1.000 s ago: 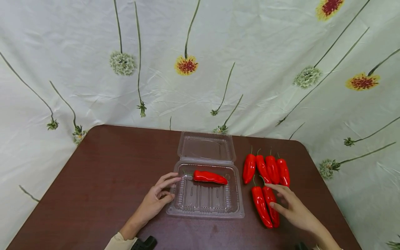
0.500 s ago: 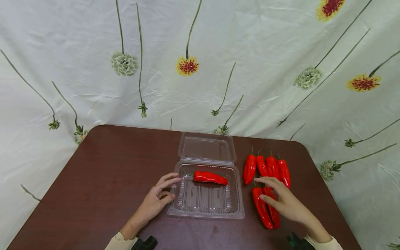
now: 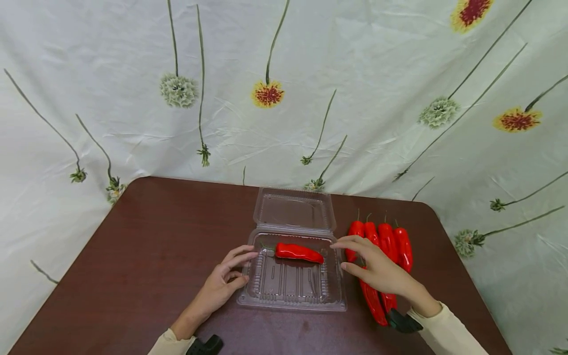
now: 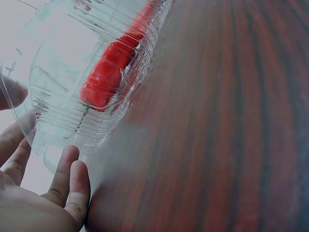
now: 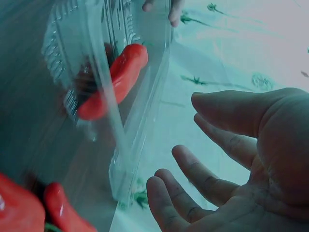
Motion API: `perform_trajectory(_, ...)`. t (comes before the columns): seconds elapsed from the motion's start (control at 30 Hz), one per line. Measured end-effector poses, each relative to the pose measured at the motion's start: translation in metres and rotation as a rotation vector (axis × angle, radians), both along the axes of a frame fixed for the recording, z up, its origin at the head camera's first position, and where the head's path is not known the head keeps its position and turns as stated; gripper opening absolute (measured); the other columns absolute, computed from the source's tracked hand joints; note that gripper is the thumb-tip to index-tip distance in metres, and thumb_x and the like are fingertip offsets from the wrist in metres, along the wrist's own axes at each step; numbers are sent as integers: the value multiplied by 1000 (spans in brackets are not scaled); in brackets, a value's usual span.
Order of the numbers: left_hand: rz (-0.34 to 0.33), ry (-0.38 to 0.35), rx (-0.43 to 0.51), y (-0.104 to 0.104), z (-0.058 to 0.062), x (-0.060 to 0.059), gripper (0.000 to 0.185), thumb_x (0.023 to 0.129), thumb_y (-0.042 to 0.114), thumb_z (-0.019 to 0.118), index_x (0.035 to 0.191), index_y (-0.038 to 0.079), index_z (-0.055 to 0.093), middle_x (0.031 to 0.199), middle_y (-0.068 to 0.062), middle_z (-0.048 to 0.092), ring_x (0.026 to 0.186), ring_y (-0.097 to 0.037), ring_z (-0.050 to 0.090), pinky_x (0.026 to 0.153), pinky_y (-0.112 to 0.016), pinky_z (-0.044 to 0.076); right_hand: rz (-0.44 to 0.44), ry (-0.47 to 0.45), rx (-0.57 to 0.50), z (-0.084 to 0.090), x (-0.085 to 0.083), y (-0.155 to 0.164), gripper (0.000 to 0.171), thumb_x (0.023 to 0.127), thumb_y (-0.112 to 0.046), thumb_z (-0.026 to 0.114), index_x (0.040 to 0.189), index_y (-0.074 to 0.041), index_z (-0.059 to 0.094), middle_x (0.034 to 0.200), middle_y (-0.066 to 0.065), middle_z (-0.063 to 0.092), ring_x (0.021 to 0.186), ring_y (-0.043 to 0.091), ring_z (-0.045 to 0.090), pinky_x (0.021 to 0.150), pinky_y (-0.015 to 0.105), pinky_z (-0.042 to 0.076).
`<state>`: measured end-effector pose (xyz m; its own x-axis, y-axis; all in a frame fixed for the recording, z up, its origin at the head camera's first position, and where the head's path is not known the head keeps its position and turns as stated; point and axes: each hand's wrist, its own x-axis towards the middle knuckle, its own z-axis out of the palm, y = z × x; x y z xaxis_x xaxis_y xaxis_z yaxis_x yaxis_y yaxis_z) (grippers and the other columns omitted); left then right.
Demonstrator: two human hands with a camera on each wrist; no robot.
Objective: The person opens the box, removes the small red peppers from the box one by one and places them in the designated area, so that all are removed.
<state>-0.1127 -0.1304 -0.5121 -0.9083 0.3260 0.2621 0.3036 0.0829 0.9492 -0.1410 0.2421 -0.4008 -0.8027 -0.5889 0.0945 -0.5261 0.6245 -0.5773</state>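
A clear plastic clamshell box (image 3: 284, 292) lies open on the table, its lid (image 3: 293, 209) folded back. One red chili pepper (image 3: 298, 252) lies crosswise inside, its stem toward the left. My left hand (image 3: 222, 278) rests at the box's left edge with relaxed fingers; in the left wrist view its fingers (image 4: 63, 179) touch or nearly touch the plastic wall. Beside the box's right edge, my right hand (image 3: 377, 266) hovers over loose chili peppers (image 3: 388, 241) with nothing in it. Its fingers (image 5: 203, 174) are spread in the right wrist view. Some of those peppers are partly hidden beneath it.
The loose peppers lie in two rows on the right of the dark brown table (image 3: 177, 236). A white cloth (image 3: 355, 64) printed with flowers hangs behind the table and along its sides. Dark bands (image 3: 204, 345) show at both cuffs.
My right hand has moved left from the front peppers to the box's right edge, holding nothing. My left hand, the box and the pepper inside stay in place.
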Motion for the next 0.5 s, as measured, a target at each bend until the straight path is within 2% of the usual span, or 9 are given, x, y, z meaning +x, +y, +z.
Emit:
perform_trajectory(0.2, -8, 2, -6, 2, 0, -1, 49, 93, -8, 60, 141, -1, 54, 154, -21, 35, 118, -19, 50, 85, -25, 50, 80, -32, 12, 4, -10, -21, 43, 93, -11, 70, 134, -17, 60, 136, 0, 57, 125, 24, 53, 97, 47, 50)
perform_trajectory(0.27, -9, 4, -8, 2, 0, -1, 49, 93, -8, 60, 141, -1, 54, 153, -22, 35, 117, -21, 50, 85, -25, 51, 113, -43, 10, 5, -16, -28, 42, 93, -11, 70, 134, -15, 61, 135, 2, 58, 109, 25, 60, 88, 41, 53)
perform_trajectory(0.33, -8, 2, -9, 1, -1, 0, 49, 93, -8, 60, 141, -1, 53, 154, -22, 35, 117, -22, 50, 85, -25, 50, 142, -62, 0, 5, -22, -36, 41, 93, -9, 69, 133, -12, 61, 134, 3, 59, 107, 25, 61, 85, 38, 54)
perform_trajectory(0.43, -9, 3, -7, 0, -1, 0, 49, 93, -7, 59, 142, -1, 53, 154, -23, 34, 118, -20, 49, 85, -25, 50, 170, -116, -12, 5, -32, -47, 40, 93, -8, 69, 132, -10, 62, 133, 6, 60, 107, 27, 62, 89, 41, 56)
perform_trajectory(0.5, -11, 7, -3, 0, -2, 0, 49, 93, -8, 59, 142, -1, 53, 153, -23, 34, 118, -20, 49, 85, -25, 50, 180, -131, 11, 3, -38, -54, 39, 93, -8, 68, 132, -10, 62, 134, 6, 62, 123, 28, 58, 99, 47, 51)
